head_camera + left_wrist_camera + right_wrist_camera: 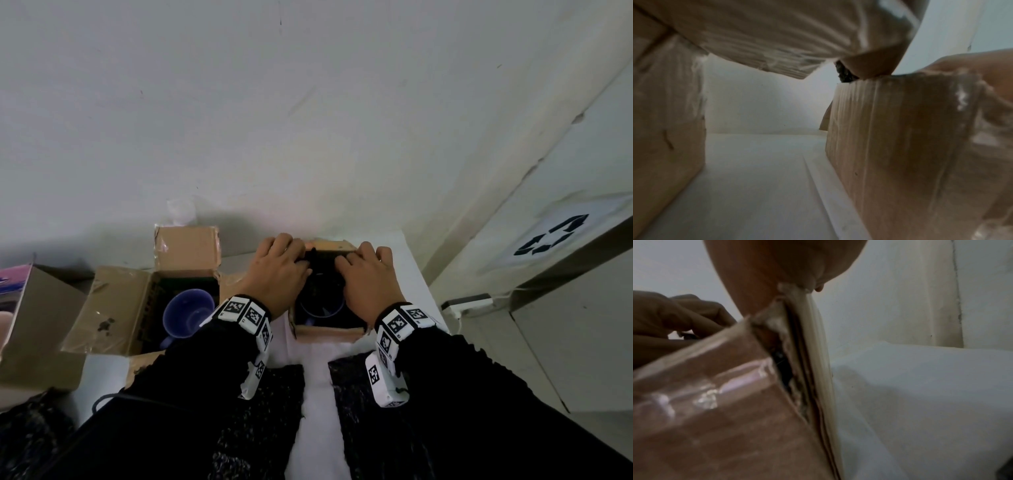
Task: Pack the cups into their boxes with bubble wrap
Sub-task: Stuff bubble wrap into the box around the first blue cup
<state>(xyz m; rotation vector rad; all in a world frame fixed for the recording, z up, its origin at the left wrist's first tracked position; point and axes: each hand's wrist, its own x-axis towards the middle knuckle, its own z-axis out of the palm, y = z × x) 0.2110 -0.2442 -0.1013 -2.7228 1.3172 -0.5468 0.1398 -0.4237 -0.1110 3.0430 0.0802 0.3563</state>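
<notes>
Starting at the far left of my head view, I see a large cardboard box with a pink-printed panel at its top edge, and beside it an open brown carton with its flaps spread; a blue cup stands upright inside it, mouth up, untouched and left of both hands. Behind that carton, against the wall, something clear and crinkled pokes up; I cannot tell whether it is bubble wrap. Next comes my left hand, fingers curled over the far left part of the small open box that sits on the white table directly in front of me. The fingertips seem to pinch some dark material at the box's far rim, though the grip itself is hidden from me. From the left wrist camera I only get the box's corrugated side close up, with a finger on its top edge. Down inside the box, between my two hands, the rim of a second blue cup shows in the dark lining. My right hand lies over the box's right side, fingers bent inward to the opening; the right wrist camera shows its palm against a taped flap. Both hands are close but not touching. At far right stands a white bin with a recycling mark.
</notes>
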